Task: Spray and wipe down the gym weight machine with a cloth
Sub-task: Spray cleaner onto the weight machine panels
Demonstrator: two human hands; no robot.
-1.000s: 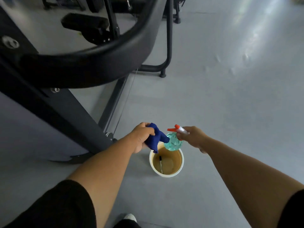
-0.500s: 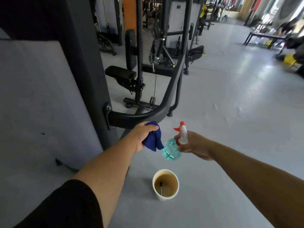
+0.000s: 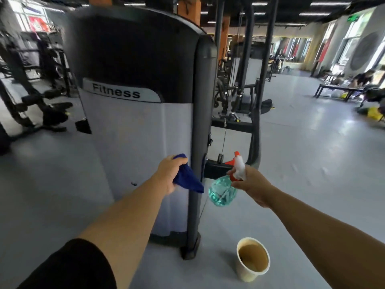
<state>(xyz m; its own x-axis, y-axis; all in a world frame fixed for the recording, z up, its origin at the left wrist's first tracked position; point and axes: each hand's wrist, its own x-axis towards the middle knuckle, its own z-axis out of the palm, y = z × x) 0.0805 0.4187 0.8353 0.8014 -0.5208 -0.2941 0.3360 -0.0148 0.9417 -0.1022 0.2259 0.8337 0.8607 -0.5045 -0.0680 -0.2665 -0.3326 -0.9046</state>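
— What is written on the weight machine (image 3: 133, 126)?
— "Fitness". Left hand (image 3: 169, 174) fingers grip one blue cloth (image 3: 187, 180) beside it; right hand (image 3: 251, 182) fingers hold one spray bottle (image 3: 224, 189). One cup (image 3: 252, 259) stands below them.

two hands (image 3: 169, 174), one cloth (image 3: 187, 180), one spray bottle (image 3: 224, 189), one cup (image 3: 252, 260).

Your left hand (image 3: 169, 174) grips a blue cloth (image 3: 187, 180) against the weight machine (image 3: 137, 130) marked "Fitness". Your right hand (image 3: 251, 182) holds a teal spray bottle (image 3: 223, 191) by its neck. A paper cup (image 3: 252, 260) stands on the floor (image 3: 312, 163) below.
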